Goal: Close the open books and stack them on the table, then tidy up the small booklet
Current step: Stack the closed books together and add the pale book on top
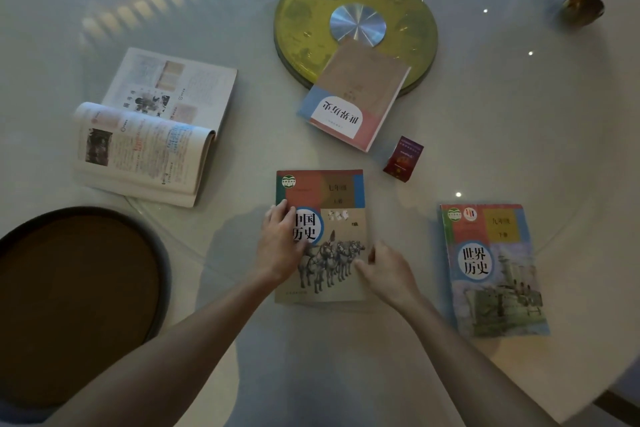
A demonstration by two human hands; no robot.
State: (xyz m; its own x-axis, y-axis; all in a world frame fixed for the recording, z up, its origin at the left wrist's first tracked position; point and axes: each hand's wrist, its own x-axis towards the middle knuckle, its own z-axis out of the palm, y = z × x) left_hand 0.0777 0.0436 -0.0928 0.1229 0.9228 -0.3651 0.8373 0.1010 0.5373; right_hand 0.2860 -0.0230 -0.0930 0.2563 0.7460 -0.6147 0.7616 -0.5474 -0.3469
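The left hand [282,246] lies flat, fingers spread, on the left part of the cover of a closed Chinese history textbook [332,243], gripping nothing. The right hand [384,270] rests at that book's right edge, fingers loosely curled against the edge and cover; whether it pinches the cover cannot be told. This textbook lies face up near the front edge of the surface [519,121], a pale, glossy round top that reflects ceiling lights. To the right, apart from it, lies a closed world history textbook [491,270] with a warship on its cover, face up. Beyond the hands, a third closed textbook [356,97] lies turned away from the viewer, its far end resting on a yellow-green turntable disc [311,31] with a silver hub [357,24]. Just beside that book's near corner sits the small red booklet [403,159], slightly raised. At far left an open book [152,128] lies pages up, one leaf curling over. A dark-rimmed round brown tray [79,302] occupies the near left. A small golden object [583,7] stands at far right. The room is dim.
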